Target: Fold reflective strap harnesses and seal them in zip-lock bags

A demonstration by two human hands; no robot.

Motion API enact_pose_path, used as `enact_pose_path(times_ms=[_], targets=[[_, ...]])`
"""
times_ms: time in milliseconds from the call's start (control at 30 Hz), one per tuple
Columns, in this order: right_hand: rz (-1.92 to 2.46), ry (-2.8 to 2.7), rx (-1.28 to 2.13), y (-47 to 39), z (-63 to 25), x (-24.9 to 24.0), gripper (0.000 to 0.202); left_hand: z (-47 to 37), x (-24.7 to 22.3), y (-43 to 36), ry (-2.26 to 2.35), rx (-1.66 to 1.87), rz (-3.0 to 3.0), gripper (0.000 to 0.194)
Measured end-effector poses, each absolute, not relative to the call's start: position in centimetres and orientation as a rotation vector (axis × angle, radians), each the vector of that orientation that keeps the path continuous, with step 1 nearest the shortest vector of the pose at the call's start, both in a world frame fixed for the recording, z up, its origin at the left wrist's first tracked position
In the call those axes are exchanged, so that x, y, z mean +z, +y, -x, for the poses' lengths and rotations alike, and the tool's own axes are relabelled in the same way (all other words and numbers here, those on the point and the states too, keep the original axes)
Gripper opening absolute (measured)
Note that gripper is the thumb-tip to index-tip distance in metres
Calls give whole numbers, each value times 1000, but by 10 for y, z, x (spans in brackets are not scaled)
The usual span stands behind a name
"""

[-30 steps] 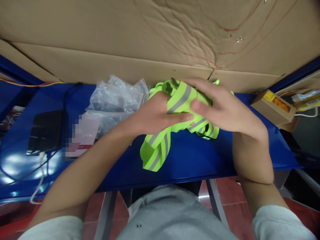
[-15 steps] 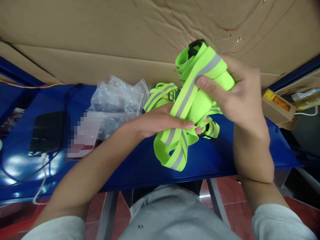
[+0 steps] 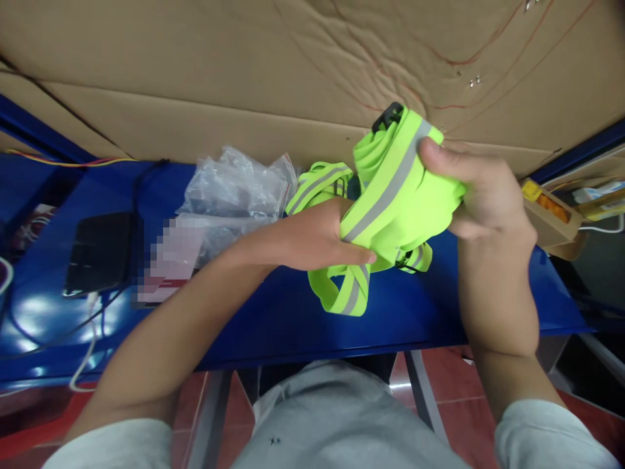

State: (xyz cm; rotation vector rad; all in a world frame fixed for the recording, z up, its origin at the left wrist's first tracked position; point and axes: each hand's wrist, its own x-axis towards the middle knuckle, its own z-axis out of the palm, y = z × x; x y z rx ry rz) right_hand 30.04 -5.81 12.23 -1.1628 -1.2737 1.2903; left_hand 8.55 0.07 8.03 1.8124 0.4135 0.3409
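A bundle of neon-yellow reflective strap with a grey stripe hangs above the blue table between my hands. A black buckle shows at its upper end. My left hand pinches the strap low down, thumb on top, and a loop dangles beneath it. On the right side of the bundle, my right hand grips the folded layers with its thumb in front; its other fingers are mostly hidden. More of the same strap lies on the table behind my left hand.
Clear plastic bags lie left of the strap. Farther left is a black box-shaped device with cables. A small open carton stands at the right end. Cardboard walls off the back of the blue table.
The strap bundle has tipped and come down slightly. My right hand has shifted right and a little lower on it. The dangling loop has risen and looks smaller.
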Motion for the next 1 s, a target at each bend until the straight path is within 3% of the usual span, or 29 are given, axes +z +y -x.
enact_pose_path(times_ms=[167,300,433,600,733,1000], targets=[[1312,-1224,1130,-53,-311,121,37,-93,71,1,355,344,-1437,33],[1148,-1134,1006,-50,-319,125,28,-88,72,5,299,143,-1330,38],[1040,-1122,944,-48,-332,130,19,-76,78,15,285,259,-1403,47],[1057,-1199,935,-51,-344,141,34,-79,71,19,203,353,-1461,41],[1007,-1203,918,-56,-345,146,27,-88,59,19,181,479,-1326,52],[1092,-1139,974,-47,-335,135,49,-93,58,24,765,609,-1569,36]])
